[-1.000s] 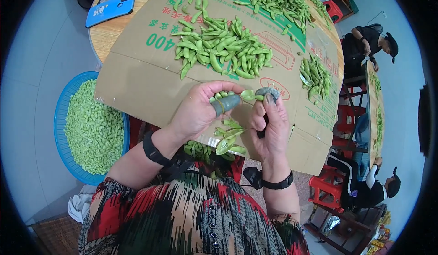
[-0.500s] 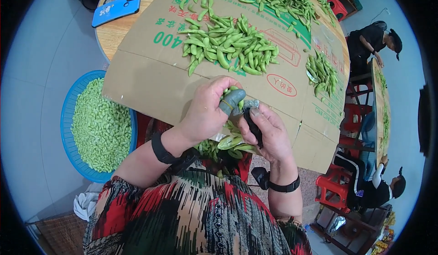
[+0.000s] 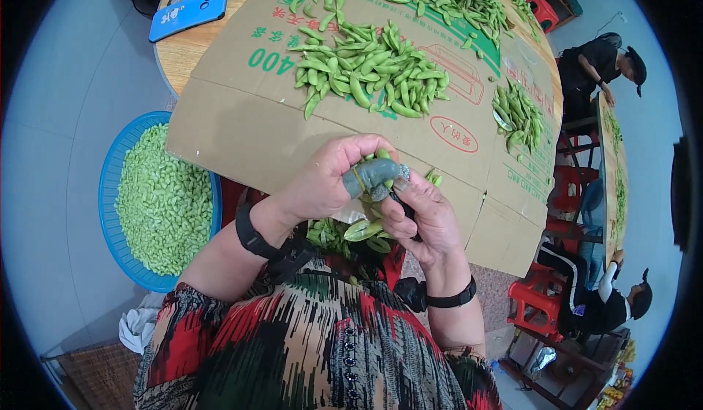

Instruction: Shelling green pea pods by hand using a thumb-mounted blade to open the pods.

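Newly drawn against left hand point(image 3: 329, 172), right hand point(image 3: 430, 218) is being held curled, grip unclear; beans point(image 3: 382, 153) are being cupped by bent left fingers point(image 3: 362, 146).

Near the left edge of the tabletop point(image 3: 176, 62) lies a blue phone point(image 3: 188, 16), beside a cardboard sheet point(image 3: 242, 128) bearing green pods point(image 3: 370, 65).

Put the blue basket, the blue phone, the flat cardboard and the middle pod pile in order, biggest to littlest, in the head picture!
1. flat cardboard
2. blue basket
3. middle pod pile
4. blue phone

That's only how big they look here.
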Tool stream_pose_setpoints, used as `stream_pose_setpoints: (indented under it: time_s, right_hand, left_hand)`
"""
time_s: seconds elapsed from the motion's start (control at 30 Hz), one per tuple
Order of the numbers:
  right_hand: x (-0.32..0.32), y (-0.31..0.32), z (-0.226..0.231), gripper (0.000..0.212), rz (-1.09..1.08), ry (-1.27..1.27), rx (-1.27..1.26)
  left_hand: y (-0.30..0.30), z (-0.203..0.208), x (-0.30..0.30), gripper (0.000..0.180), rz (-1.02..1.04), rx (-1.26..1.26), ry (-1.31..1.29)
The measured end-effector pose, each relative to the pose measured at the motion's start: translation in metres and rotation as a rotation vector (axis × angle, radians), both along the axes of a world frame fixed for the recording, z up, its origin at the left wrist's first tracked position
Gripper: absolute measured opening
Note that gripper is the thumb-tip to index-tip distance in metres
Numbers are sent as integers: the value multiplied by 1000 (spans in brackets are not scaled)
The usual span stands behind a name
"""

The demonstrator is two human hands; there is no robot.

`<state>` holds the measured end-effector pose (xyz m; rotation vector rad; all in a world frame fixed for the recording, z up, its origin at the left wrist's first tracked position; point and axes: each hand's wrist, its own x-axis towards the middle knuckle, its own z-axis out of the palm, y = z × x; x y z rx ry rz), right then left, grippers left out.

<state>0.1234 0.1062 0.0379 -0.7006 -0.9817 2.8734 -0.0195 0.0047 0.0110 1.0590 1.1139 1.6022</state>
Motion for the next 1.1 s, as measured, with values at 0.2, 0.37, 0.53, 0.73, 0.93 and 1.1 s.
stream_pose_setpoints:
  time_s: [0.2,0.37,0.53,0.73,0.93,1.1]
  right_hand:
    - [-10,0,-6,8,-233,-118,1140]
    - [-10,5,2,12,-156,-141,815]
    - [-21,30,13,20,89,-173,812]
    - [-55,66,5,19,349,-389,2256]
    - [-56,70,-1,9,406,-413,2473]
    - [-39,66,6,12,145,-341,1811]
  left_hand:
    - [9,-6,16,21,125,-14,-538]
    - [5,-15,11,17,102,-43,-617]
    - [-5,-14,5,17,184,-80,-505]
    - [-6,-2,3,19,0,-179,213]
    - [0,-4,2,26,367,-59,346]
    - [2,8,7,30,452,-27,620]
